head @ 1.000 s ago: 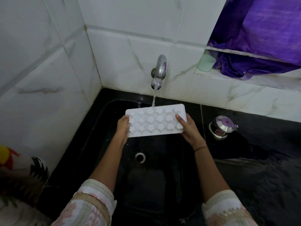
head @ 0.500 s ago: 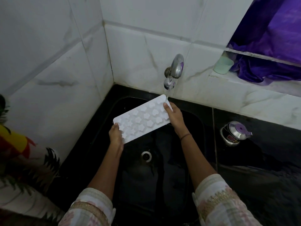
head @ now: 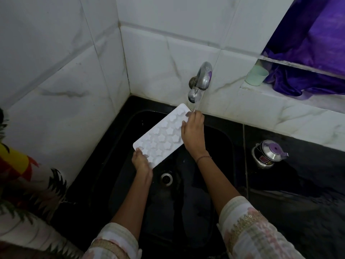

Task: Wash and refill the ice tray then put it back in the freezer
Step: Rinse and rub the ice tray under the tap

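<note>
A white ice tray [head: 162, 136] with flower and star shaped moulds is held tilted over the black sink [head: 220, 139], its far end raised toward the tap. My left hand [head: 142, 164] grips the tray's lower near corner. My right hand [head: 193, 133] holds the tray's right edge near the top, fingers curled over it. A thin stream of water falls from the chrome tap [head: 201, 82] onto my right fingers and the tray's top corner.
The sink drain [head: 166, 178] lies below the tray. A steel pot with a purple-knobbed lid [head: 267, 153] stands on the wet black counter at right. A pale green cup [head: 256, 75] and purple cloth [head: 315, 53] sit on the ledge. White tiled walls enclose the corner.
The tray went from level under the tap to steeply tilted, left end down. My right hand rose toward the tap and my left hand dropped lower.
</note>
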The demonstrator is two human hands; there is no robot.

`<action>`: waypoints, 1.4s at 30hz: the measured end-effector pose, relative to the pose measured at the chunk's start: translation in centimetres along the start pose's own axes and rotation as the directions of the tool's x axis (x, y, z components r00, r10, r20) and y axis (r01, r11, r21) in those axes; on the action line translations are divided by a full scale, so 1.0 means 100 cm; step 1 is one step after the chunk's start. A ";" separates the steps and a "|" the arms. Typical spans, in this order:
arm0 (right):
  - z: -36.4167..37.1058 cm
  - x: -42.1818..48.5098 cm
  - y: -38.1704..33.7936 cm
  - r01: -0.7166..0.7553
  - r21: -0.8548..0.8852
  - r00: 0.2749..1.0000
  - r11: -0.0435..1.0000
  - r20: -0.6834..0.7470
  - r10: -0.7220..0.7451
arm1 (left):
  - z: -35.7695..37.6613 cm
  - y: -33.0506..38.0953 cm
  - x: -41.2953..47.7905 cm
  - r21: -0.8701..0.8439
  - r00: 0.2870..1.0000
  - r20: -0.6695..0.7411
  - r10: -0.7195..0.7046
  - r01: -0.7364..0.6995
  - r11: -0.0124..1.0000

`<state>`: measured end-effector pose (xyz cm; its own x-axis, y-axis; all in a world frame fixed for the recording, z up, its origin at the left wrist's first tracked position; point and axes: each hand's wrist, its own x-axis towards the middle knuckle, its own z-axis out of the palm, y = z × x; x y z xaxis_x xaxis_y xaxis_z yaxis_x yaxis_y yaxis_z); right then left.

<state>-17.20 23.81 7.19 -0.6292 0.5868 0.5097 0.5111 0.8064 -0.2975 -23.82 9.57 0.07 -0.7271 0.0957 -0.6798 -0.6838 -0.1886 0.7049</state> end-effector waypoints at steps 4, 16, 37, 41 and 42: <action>0.000 -0.004 0.001 0.070 -0.063 0.998 0.996 0.002 -0.070 | 0.007 0.000 -0.005 -0.039 1.000 -0.009 -0.009 0.009 0.999; 0.009 -0.033 -0.007 0.325 -0.141 0.945 0.935 0.088 -0.315 | 0.040 -0.003 -0.019 -0.157 0.997 0.039 -0.069 0.075 0.985; 0.008 -0.040 0.014 0.708 -0.122 0.678 0.695 0.390 -0.623 | 0.030 -0.010 -0.007 -0.178 0.996 0.046 -0.079 0.086 0.980; -0.002 -0.011 0.024 0.586 -0.191 0.788 0.787 0.359 -0.500 | 0.024 -0.011 -0.005 -0.084 0.999 0.004 -0.042 0.043 0.996; -0.005 -0.004 0.026 0.538 -0.213 0.824 0.816 0.340 -0.454 | 0.021 -0.012 -0.002 -0.069 0.999 -0.002 -0.041 0.041 0.997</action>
<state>-15.30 25.68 6.66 -0.9493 0.1418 0.2807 0.2032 0.9578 0.2035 -22.97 11.87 -0.15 -0.6983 0.1013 -0.7086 -0.7071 -0.2515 0.6609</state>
